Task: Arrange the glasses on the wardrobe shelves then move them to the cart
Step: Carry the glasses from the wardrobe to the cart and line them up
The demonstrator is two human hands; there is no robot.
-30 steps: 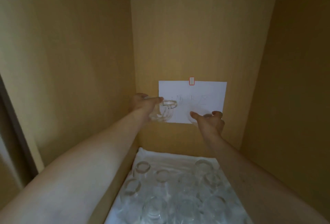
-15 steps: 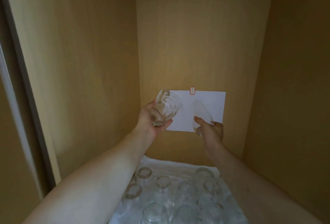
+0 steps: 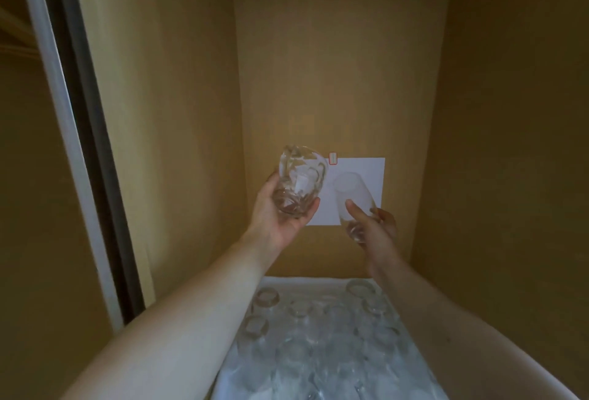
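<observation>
Holding one glass in each hand, the person has both items raised inside the wardrobe, above the lower shelf. The left hand cradles a cut-pattern tumbler from below, fingers curled round its base, with the tumbler tilted so its mouth points up and away. The right hand grips a smooth clear glass near its lower end, thumb across the front; this glass leans to the left, and its upper end lies just beside the tumbler. Whether the two touch cannot be told. Below the arms, a white liner on the shelf carries many more glasses standing close together. Behind the hands, a white paper sheet is fixed to the wardrobe back panel with a small red-edged tag. Risk assessment: the two held glasses are close enough that a small inward movement could knock them together and chip a rim. The tilted smooth glass offers little friction and could slip through the fingers. Lowering either item without a clear gap could strike the crowded glasses on the liner.
</observation>
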